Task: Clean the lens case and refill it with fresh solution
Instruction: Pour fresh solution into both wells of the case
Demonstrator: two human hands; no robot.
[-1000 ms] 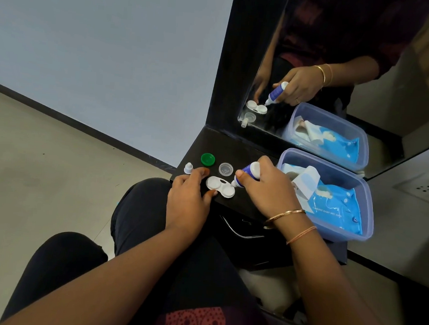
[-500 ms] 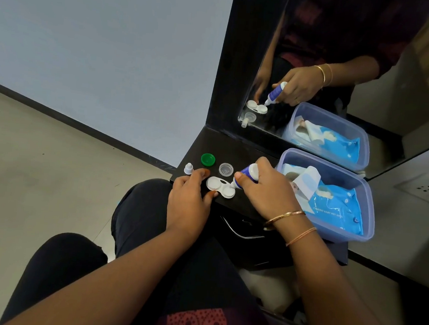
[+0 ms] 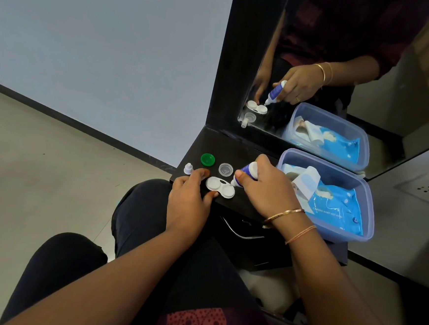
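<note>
Lens case (image 3: 220, 187) steadied by left hand (image 3: 188, 198), right hand (image 3: 262, 189) gripping tilted solution bottle (image 3: 244, 175).
Squeezing too hard could overflow the well onto the shelf (image 3: 237, 154).

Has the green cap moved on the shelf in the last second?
No. The green cap sits in the same spot beside the clear cap, near the dark shelf's left edge.

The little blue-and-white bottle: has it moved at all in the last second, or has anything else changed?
Barely. The right hand keeps its grip on the solution bottle, whose tip has edged slightly lower toward the right well of the lens case. The left hand still steadies the case. The green cap, clear cap, small white cap and wipes box have not moved.
</note>
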